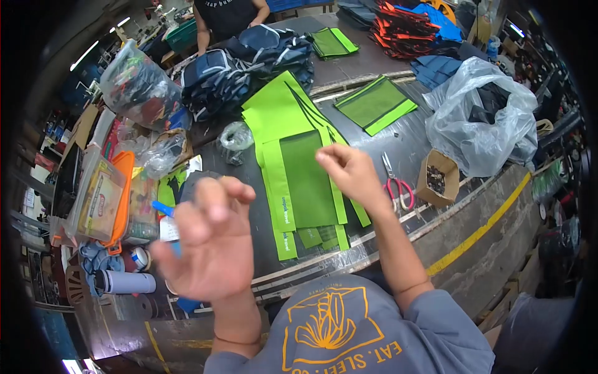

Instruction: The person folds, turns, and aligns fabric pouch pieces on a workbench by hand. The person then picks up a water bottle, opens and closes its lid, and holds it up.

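My left hand point(212, 243) is raised close to the camera, fingers loosely bent and apart, with nothing visible in it. My right hand point(354, 174) hovers at or just above the right edge of a green mesh panel point(305, 181). Its thumb and forefinger are pressed together; whether anything is between them cannot be made out. The mesh panel has bright green borders with printed lettering and lies on a stack of bright green fabric pieces point(265, 115). Scissors with pink handles point(398, 192) lie to the right of that hand.
Beside the scissors stands a small cardboard box point(438, 177) of dark bits. A green mesh pouch point(377, 105) and a clear plastic bag point(479, 131) lie farther back. Dark blue bundles point(249, 68) sit before another person point(230, 15). A white tumbler point(128, 282) lies at left.
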`<state>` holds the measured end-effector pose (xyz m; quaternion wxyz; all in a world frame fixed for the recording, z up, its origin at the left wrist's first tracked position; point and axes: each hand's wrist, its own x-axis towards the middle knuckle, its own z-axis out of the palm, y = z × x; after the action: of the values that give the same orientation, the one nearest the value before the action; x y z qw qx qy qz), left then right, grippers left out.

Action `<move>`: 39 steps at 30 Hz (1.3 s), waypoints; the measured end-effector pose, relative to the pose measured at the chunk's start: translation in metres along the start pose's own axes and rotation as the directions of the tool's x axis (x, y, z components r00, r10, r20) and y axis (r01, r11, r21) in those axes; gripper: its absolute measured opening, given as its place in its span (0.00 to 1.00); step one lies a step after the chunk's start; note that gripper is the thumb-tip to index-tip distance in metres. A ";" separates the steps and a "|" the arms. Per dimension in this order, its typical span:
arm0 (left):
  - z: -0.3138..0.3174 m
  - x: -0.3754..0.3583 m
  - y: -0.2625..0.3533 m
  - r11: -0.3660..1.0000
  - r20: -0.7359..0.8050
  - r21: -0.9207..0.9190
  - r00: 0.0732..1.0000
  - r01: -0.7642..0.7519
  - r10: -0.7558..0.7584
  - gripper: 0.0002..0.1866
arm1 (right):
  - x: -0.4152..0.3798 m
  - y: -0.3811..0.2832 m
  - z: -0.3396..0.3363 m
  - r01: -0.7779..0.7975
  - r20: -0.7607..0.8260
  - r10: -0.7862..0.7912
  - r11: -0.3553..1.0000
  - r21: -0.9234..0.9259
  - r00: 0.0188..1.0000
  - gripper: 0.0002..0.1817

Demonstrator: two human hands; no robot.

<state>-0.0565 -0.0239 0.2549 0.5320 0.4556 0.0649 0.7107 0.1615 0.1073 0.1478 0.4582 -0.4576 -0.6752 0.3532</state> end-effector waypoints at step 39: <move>0.108 0.047 0.004 0.654 0.673 0.541 0.739 -0.528 0.040 0.17 | -0.054 0.095 -0.021 -0.181 -0.012 0.186 0.933 -0.311 0.982 0.23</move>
<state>0.0172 -0.0293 0.3467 0.1814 0.8291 0.0794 0.5228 0.2181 0.0893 0.0540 0.3396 -0.5819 -0.6807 0.2875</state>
